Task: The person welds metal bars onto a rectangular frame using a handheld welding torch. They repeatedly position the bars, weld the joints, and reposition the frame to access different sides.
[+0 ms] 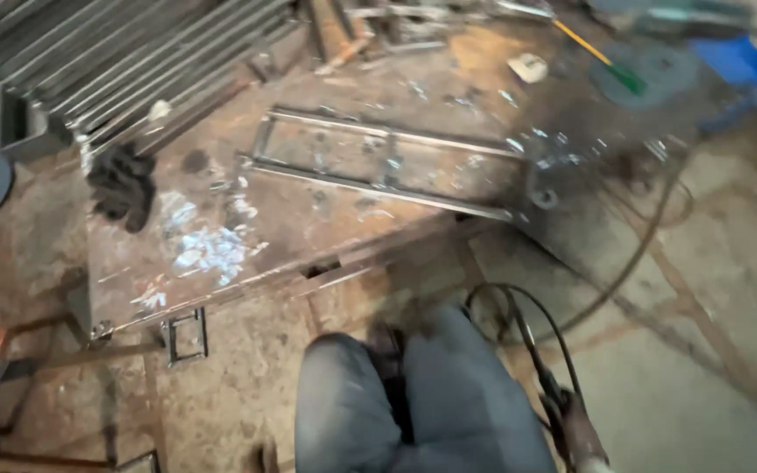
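Note:
A welded frame of thin steel bars (pixel 387 162) lies flat on a rusty steel table (pixel 221 263). My knees in grey trousers (pixel 422 403) fill the bottom centre. At the bottom right a brown welding holder (pixel 571 420) with a looping black cable (pixel 519 307) hangs over the floor. Only a pale sliver of my right hand (pixel 596 462) shows at the frame's edge, gripping the holder. My left hand is out of view. The picture is blurred.
A stack of steel tubes (pixel 133 61) covers the table's far left, with black gloves (pixel 123 186) beside it. A grinder with a disc (pixel 650 70) and a blue object (pixel 738 57) lie at the far right. A small steel frame (pixel 186 337) leans under the table edge.

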